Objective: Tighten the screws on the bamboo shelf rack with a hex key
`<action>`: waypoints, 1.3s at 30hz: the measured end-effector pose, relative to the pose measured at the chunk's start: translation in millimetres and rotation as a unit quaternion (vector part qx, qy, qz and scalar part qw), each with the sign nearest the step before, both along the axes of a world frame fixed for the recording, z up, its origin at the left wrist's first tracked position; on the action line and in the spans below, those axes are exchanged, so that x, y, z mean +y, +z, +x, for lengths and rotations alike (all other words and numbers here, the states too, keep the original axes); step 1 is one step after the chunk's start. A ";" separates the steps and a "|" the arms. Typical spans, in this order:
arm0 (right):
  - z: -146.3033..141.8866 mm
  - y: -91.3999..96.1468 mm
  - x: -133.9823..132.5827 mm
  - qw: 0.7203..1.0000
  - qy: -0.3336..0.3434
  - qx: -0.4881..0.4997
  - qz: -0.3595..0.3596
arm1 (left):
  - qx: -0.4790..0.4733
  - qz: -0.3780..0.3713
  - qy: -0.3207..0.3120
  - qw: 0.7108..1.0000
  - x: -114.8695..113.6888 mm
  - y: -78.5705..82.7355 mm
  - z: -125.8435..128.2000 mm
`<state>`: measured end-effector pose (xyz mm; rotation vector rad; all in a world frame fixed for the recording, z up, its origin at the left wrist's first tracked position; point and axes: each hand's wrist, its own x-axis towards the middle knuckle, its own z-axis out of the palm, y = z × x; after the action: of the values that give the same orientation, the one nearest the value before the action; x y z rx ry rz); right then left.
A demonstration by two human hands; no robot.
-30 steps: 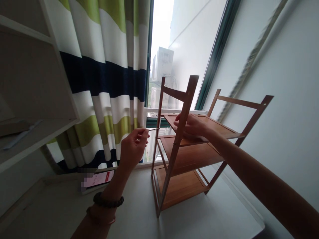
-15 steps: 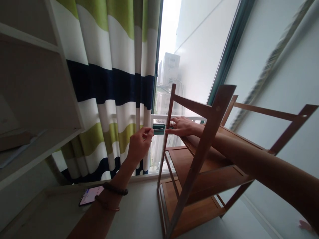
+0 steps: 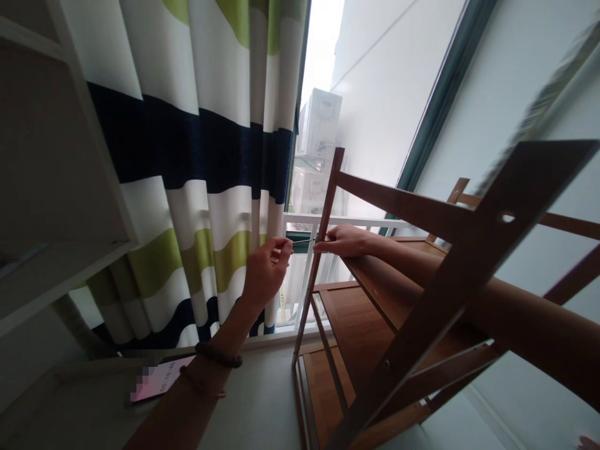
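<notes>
A brown wooden shelf unit (image 3: 349,306) with slanted posts stands before the window. My left hand (image 3: 265,270), at the unit's left side, is closed in a pinch on a thin metal rod that looks like a hex key (image 3: 301,241). The rod lies almost level, and its far end meets the far left post (image 3: 327,209). Reaching through the frame above a shelf board, my right hand (image 3: 345,241) has its thumb and fingers closed about that same post, beside the rod's end. Its fingertips are partly hidden.
A striped curtain (image 3: 225,150) hangs at the left, next to a white cabinet (image 3: 94,281). A phone (image 3: 162,378) with a lit screen lies on the pale ledge below. The unit's near post (image 3: 440,306) slants across my right forearm. White railings (image 3: 300,219) cross the window.
The view has come closer, and the shelf unit's near post looms larger at the right. My right hand's fingers have drawn in around the far post. My left hand keeps its pinch on the rod.
</notes>
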<state>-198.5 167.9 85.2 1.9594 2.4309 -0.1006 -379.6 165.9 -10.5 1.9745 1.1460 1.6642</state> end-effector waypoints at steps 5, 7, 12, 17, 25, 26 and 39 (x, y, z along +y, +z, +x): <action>-0.7 -3.0 -0.3 1.000 0.009 -0.004 0.016 | -0.003 0.009 -0.006 1.000 4.5 -0.6 2.3; -0.7 -4.0 0.1 1.000 0.014 -0.005 0.019 | -0.001 0.012 -0.004 1.000 5.5 -1.5 2.5; -0.9 -5.2 0.8 0.999 0.023 -0.009 0.025 | 0.004 0.013 0.000 1.000 8.0 -4.2 1.9; -2.0 -4.9 -0.7 0.999 0.023 -0.009 0.024 | 0.000 0.018 -0.005 1.000 8.4 -3.0 2.5; -4.0 -2.3 -2.8 0.999 0.010 -0.019 0.025 | -0.013 0.020 0.000 1.000 6.7 -3.1 2.2; -4.1 -2.1 -2.9 0.999 0.011 -0.020 0.025 | -0.014 0.020 0.001 1.000 6.6 -3.1 2.4; -4.7 -1.8 -4.5 1.000 0.008 -0.018 0.022 | 0.000 0.016 0.000 1.000 8.8 -5.0 5.0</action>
<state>-203.2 163.4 83.4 1.9425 2.4464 -0.0123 -374.7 174.7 -15.5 1.9944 1.1268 1.6928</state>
